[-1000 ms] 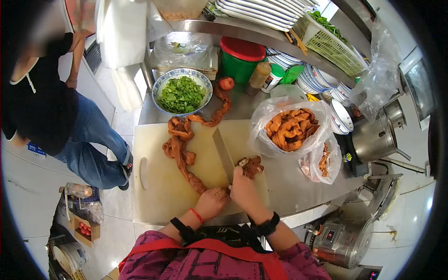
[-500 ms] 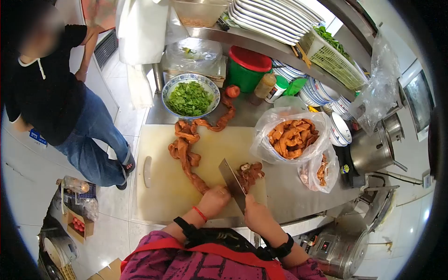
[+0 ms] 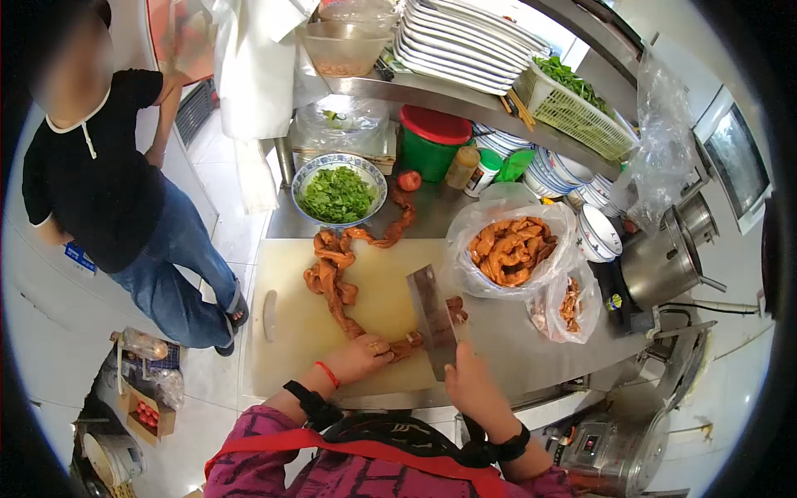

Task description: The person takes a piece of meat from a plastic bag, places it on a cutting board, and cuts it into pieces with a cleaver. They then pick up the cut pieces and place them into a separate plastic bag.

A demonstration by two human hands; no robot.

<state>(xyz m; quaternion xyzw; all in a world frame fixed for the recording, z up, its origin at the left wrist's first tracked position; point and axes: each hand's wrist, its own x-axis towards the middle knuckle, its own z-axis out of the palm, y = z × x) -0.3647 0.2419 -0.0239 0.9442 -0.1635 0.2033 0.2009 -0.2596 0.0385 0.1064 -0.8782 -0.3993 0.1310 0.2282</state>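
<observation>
My right hand is wrapped round the handle of a cleaver, whose broad blade stands tilted at the right side of the cutting board. My left hand presses a long, brown cooked intestine onto the board. Its near end pokes out from my fingers toward the blade. From there the intestine runs in folds up the board and over its far edge. Just right of the blade, cut pieces are partly hidden by it.
Beyond the board sits a bowl of chopped greens. To its right are a lined bowl of brown intestine pieces and a smaller bag. Overhead, a shelf holds plates. A person stands at the left.
The cleaver has shifted right, away from my left hand, and its blade faces me more. My left hand has slid slightly left, and a length of intestine now shows between hand and blade.
</observation>
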